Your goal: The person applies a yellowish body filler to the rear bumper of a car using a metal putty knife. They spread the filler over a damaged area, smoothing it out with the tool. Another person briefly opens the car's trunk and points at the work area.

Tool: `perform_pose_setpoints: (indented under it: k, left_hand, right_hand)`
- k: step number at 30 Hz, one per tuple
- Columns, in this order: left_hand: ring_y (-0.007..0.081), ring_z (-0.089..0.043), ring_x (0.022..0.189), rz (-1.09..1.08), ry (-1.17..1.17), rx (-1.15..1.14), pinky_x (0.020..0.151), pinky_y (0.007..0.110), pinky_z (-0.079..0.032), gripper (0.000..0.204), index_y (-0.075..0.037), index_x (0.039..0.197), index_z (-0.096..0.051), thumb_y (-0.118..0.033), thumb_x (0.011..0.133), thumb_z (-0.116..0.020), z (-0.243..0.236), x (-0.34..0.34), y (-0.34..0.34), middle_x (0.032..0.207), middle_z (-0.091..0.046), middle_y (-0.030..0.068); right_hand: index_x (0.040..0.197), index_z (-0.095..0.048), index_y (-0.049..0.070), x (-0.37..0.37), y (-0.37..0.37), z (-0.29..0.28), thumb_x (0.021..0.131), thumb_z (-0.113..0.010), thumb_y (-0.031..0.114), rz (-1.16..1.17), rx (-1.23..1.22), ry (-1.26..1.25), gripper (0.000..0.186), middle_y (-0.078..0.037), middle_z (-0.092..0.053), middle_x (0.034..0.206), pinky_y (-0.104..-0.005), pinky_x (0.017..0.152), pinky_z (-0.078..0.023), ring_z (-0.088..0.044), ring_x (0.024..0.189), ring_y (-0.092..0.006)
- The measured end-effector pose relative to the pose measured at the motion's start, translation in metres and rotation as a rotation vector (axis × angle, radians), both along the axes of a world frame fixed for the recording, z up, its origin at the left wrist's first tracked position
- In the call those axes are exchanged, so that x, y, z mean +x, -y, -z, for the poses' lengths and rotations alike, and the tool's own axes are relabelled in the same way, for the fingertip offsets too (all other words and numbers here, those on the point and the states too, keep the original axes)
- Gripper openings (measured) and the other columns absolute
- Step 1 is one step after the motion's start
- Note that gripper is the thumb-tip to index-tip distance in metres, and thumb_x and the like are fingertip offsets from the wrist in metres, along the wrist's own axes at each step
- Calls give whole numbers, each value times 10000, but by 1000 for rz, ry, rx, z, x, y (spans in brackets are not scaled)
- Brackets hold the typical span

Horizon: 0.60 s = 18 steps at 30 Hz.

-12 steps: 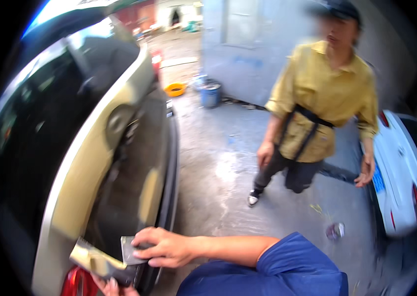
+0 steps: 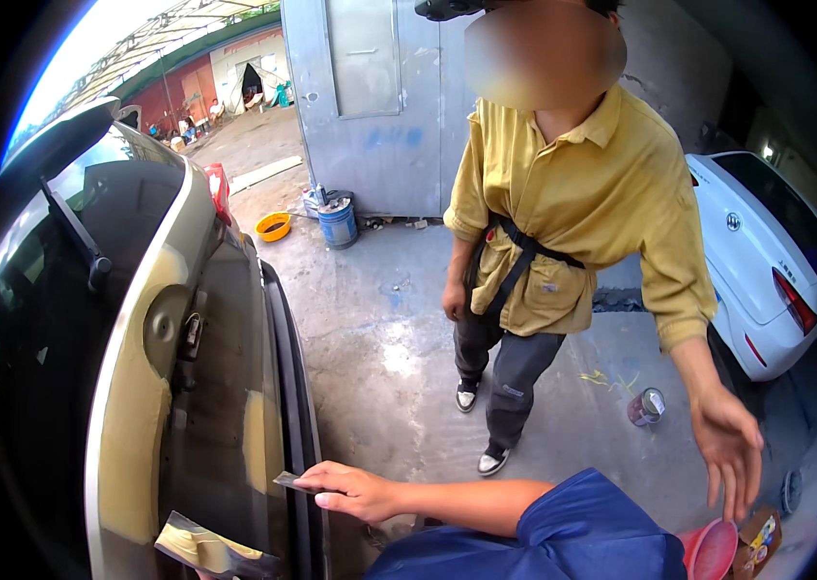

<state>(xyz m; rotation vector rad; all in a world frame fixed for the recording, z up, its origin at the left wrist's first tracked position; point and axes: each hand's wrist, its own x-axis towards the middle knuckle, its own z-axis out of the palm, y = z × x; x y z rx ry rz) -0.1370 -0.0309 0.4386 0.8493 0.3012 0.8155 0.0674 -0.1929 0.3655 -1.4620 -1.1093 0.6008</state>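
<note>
My right hand (image 2: 355,491) is closed on a thin, dark, flat scraper (image 2: 294,481), beside the car's rear bumper. Below it, at the lower edge, a dark flat putty board (image 2: 252,561) carries a smear of yellow putty (image 2: 194,543). My left hand holds this board from underneath; only a sliver of its fingers shows. The car tailgate (image 2: 109,425) to my left has dull yellow filler on its panel, and another yellow patch (image 2: 255,440) lies on the dark recessed part near the bumper.
A person in a yellow shirt (image 2: 573,193) stands close ahead, one hand (image 2: 727,445) hanging near my right arm. A white car (image 2: 756,251) is at the right. A can (image 2: 646,407), pink bucket (image 2: 711,551), blue bucket (image 2: 338,227) and orange basin (image 2: 274,227) are on the floor.
The view has shifted, and the person in yellow is nearer. My right hand with the scraper has moved away from the putty board. The left hand has nearly dropped out of view.
</note>
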Motion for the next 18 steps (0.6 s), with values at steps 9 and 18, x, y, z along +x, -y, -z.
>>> perform_pose_setpoints:
  k: [9,18]
  left_hand:
    - [311,-509,1212,64,81,-66,1012,495,-441,671,-60,1414,-327,67,779,-502,28,-5,5,1355,-470,151]
    - [330,-542,1183,30,84,-102,979,545,-462,642,-59,1398,-337,70,785,-474,16,-9,8,1303,-517,179]
  right_hand:
    - [1289,-540,48,1,25,47,967,-495,346,169,-84,-26,441,-111,-530,1238,-340,1013,-392,-494,1184,-234]
    - [1275,-551,47,6,10,33,960,-505,299,131,-115,-66,406,-115,-541,1232,-330,1014,-390,-510,1176,-230]
